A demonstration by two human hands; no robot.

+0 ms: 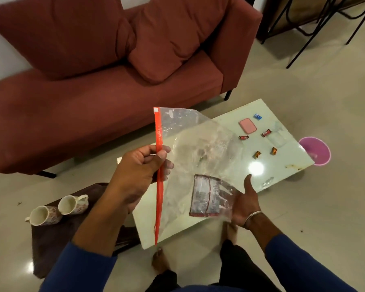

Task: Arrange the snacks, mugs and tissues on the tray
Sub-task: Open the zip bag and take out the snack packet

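Left hand (138,169) pinches red zip strip of clear bag (198,148), frame centre; right hand (246,204), fingers relaxed, supports packet (204,196) inside, lower right.

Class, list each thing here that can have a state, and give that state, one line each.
zip bag: held up, one packet inside
packet: inside bag, at bottom
left hand: pinches the bag's red zip strip
right hand: supports the bag's bottom
two mugs: lying on their sides, empty
four candies: wrapped, loose on table
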